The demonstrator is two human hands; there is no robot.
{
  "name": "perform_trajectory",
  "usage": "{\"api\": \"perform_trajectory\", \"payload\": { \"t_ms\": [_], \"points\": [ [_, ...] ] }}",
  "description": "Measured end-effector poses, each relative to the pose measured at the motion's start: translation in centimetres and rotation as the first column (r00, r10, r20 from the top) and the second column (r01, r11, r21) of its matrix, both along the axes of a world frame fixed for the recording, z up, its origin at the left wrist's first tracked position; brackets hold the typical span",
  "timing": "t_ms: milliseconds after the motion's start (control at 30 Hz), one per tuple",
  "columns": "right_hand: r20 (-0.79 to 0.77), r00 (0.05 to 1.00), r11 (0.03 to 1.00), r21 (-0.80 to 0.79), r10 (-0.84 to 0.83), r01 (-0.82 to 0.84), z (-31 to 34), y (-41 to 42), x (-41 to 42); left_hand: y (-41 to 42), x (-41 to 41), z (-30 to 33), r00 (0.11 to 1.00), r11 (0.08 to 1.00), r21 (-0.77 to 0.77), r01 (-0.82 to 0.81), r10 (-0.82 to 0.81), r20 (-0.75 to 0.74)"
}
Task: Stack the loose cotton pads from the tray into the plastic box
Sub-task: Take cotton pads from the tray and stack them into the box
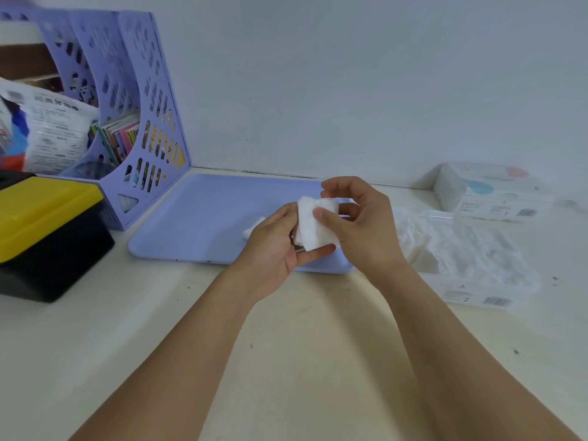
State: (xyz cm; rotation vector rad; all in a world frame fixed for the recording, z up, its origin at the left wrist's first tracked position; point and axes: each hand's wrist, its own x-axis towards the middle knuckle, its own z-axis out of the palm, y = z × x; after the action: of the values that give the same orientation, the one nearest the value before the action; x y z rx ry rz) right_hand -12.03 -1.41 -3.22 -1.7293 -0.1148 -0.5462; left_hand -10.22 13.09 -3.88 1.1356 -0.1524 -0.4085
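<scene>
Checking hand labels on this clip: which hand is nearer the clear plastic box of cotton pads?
Right. The right hand is beside the plastic box, just left of it; the left hand is farther left, over the tray.

We see bare tray (197,224) on the left; the file rack (127,100) blocks the far-left corner.

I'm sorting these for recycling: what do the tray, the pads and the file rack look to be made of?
Tray: likely moulded plastic, matte lilac, with smooth rounded rim. Pads, held by both hands: soft white cotton-like fibre, fuzzy edges, bending in the grip. File rack: rigid lilac plastic, with punched-looking slots in thin walls.
</scene>
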Motion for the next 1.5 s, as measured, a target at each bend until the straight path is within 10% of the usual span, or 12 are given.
{"api": "perform_trajectory", "payload": {
  "t_ms": [433,600,1500],
  "points": [
    [-0.016,0.985,0.985,-0.006,-0.173,0.172,-0.6,0.6,0.2,-1.5,-1.0,-0.2,1.0,0.996,-0.086,-0.023,0.024,0.02],
    [0.177,0.951,0.885,-0.355,-0.254,0.302,-0.5,0.8,0.0,-1.8,-1.0,-0.4,0.996,0.991,-0.102,-0.086,0.087,-0.001],
    [0.147,0.989,0.854,-0.517,0.023,0.057,0.5,-0.7,0.0,-1.2,-0.3,-0.9,0.99,0.988,0.129,-0.083,0.067,0.123]
  ]
}}
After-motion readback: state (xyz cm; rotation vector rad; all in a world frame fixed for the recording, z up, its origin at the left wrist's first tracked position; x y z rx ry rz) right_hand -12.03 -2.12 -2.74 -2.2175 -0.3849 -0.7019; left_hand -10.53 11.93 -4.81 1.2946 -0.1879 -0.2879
